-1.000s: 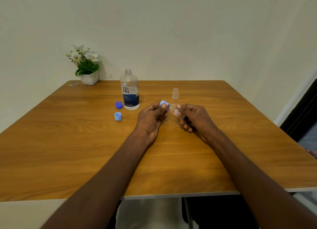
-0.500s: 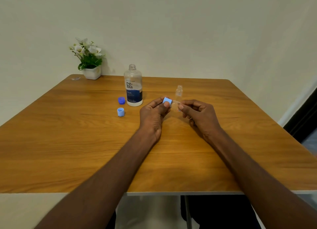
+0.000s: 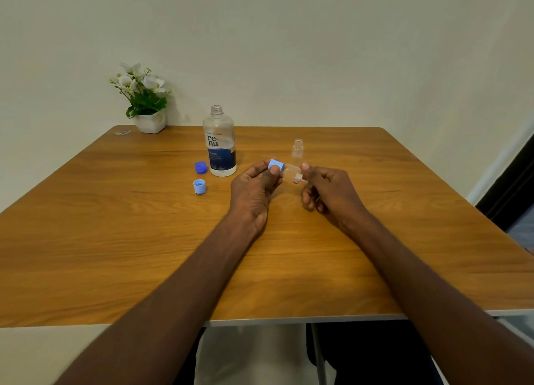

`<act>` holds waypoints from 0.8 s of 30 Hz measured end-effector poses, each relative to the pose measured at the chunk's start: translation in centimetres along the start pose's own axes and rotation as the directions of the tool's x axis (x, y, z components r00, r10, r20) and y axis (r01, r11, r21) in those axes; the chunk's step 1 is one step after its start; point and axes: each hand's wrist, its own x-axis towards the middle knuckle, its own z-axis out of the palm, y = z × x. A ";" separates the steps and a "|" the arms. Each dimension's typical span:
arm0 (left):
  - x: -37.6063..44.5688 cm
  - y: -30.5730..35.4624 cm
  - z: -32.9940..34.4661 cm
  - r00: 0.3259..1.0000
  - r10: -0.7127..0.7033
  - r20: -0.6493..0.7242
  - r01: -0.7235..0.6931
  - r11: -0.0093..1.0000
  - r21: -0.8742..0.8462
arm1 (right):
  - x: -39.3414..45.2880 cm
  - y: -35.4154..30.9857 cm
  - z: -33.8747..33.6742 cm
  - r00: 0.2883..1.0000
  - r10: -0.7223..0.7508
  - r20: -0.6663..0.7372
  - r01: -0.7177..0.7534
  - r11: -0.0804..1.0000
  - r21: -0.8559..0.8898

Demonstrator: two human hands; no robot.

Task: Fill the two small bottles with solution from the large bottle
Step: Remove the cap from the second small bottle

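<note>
Two small clear bottles are in view. One small bottle (image 3: 291, 173) lies sideways above the middle of the table (image 3: 86, 240), its light blue cap (image 3: 276, 165) pinched by the left hand (image 3: 254, 191) and its body clamped by the right hand (image 3: 329, 192). The second small bottle (image 3: 297, 150) stands uncapped just behind. One large bottle (image 3: 221, 143) stands open toward the far edge, with two loose blue caps: a dark cap (image 3: 200, 167) and a light cap (image 3: 199, 187). One potted plant (image 3: 144, 101) sits at the far left corner.

Both forearms are bare to the frame edge, and neither the left hand (image 3: 254, 191) nor the right hand (image 3: 329, 191) is gloved.
</note>
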 end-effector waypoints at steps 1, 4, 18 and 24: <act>0.0 -0.1 0.0 1.000 0.010 -0.004 -0.010 1.000 0.010 | 0.0 0.1 -0.1 1.000 -0.002 0.014 0.002 1.000 0.004; 0.0 -0.2 0.0 0.999 0.044 -0.009 -0.043 0.998 0.045 | 0.0 0.2 -0.3 0.999 -0.029 0.013 0.029 0.998 0.048; 0.1 -0.2 -0.3 1.000 0.021 0.014 -0.020 1.000 -0.024 | -0.2 0.0 0.3 0.999 -0.046 -0.022 0.047 0.998 0.050; 0.2 -0.1 -0.1 0.999 0.034 0.001 -0.034 0.999 0.007 | -0.2 -0.2 -0.1 0.997 -0.075 -0.029 0.076 0.996 0.048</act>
